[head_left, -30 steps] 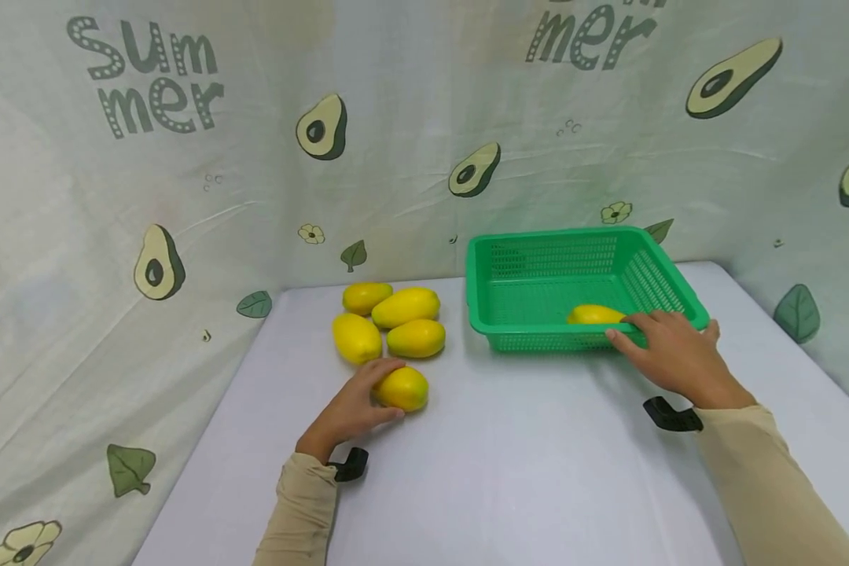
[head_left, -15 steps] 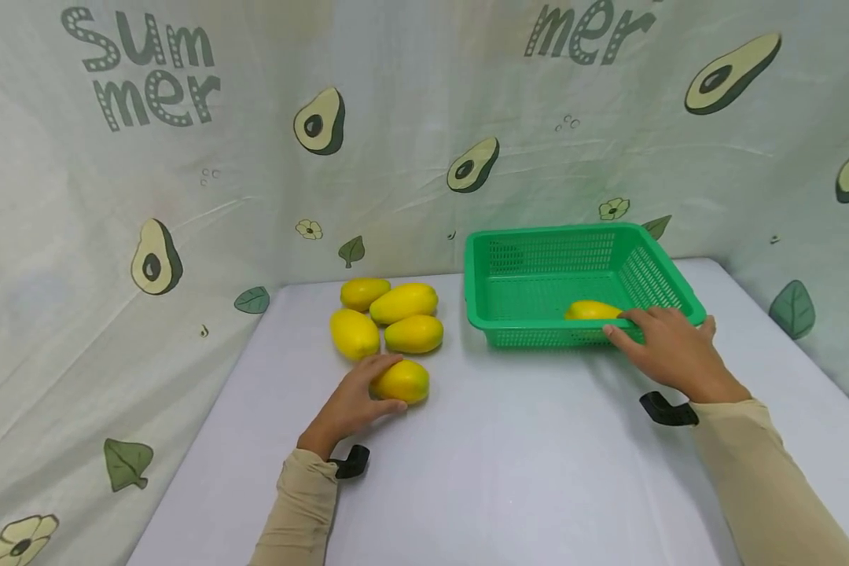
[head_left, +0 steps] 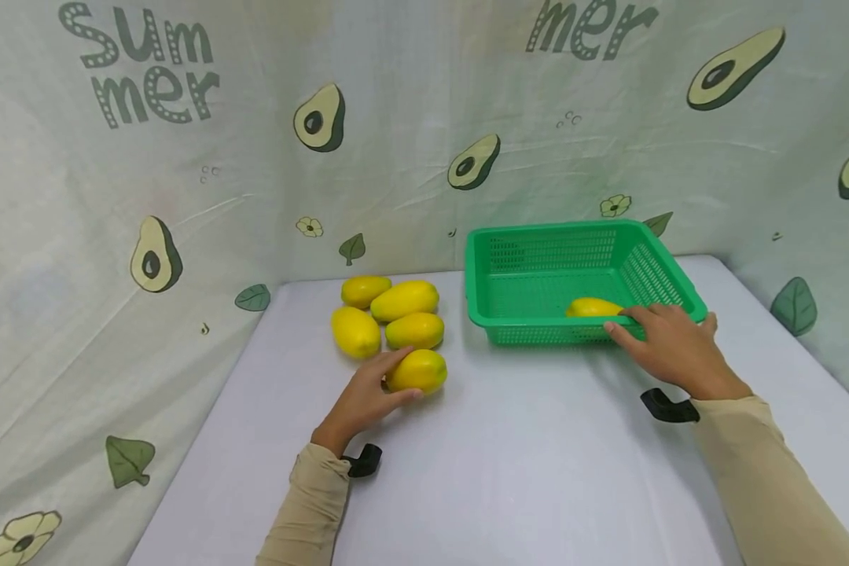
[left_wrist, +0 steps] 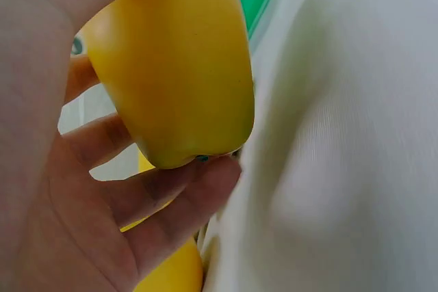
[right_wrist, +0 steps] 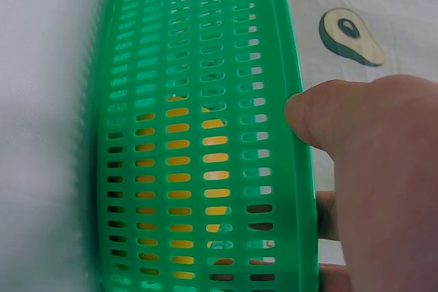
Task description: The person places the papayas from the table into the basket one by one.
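Observation:
My left hand (head_left: 365, 397) grips a yellow papaya (head_left: 420, 372) with a greenish end, thumb on the near side and fingers on the far side. The left wrist view shows this papaya (left_wrist: 178, 66) large, with fingertips at its lower end and a shadow on the cloth beside it. At the right, my right hand (head_left: 679, 351) holds the front rim of a green slotted basket (head_left: 516, 322), its thumb outside and the other fingers over the inner side. One papaya (head_left: 593, 307) lies inside against the front wall, showing yellow through the slots of the basket (right_wrist: 291, 169) in the right wrist view.
Several more yellow papayas (head_left: 405, 301) lie grouped on the white-covered table (head_left: 523, 456) at the back left, just beyond my left hand. A hanging cloth (head_left: 396, 196) printed with avocados stands behind the table and basket.
My left hand has moved right and slightly away from me, carrying the papaya with it. The right hand stays on the basket rim, and the basket keeps its place.

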Demonstrator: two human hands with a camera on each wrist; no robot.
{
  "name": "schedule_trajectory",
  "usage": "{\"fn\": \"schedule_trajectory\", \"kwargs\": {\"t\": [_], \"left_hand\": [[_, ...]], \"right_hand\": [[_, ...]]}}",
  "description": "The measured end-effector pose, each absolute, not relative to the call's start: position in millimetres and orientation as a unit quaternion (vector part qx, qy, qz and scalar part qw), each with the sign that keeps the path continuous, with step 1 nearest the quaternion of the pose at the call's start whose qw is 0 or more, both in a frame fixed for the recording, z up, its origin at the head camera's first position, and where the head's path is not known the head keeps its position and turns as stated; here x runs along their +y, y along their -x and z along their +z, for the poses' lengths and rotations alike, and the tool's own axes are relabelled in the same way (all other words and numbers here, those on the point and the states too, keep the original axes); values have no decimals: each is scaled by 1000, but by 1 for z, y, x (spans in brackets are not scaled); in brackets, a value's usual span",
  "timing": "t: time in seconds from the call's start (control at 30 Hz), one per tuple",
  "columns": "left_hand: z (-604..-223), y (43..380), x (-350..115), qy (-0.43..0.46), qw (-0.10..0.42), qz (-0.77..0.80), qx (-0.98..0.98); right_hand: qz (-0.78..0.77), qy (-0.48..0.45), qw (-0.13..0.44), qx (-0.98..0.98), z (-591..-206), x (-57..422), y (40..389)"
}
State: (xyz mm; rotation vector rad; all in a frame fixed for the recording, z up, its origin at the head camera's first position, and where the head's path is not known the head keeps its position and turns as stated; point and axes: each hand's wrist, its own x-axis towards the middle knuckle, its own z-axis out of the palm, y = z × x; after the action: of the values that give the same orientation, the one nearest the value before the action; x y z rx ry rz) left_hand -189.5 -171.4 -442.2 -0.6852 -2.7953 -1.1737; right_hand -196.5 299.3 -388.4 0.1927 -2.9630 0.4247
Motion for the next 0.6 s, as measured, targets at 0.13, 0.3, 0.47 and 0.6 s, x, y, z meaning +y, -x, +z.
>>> {"fn": "schedule_trajectory", "kwargs": {"t": [0.13,0.3,0.47,0.6], "left_hand": [[-441,192,-160,237,8,-406,-883],[-436,194,-145,243,-1,-421,-874],[-432,199,-135,257,9,-401,-879],[-425,204,-131,261,12,-384,-886]], "right_hand": [[140,-65,72,-985,-388,300,197],[138,-68,69,-986,-387,300,195],[138,-65,70,-986,-388,299,195],[136,-63,69,-986,-387,299,195]]}}
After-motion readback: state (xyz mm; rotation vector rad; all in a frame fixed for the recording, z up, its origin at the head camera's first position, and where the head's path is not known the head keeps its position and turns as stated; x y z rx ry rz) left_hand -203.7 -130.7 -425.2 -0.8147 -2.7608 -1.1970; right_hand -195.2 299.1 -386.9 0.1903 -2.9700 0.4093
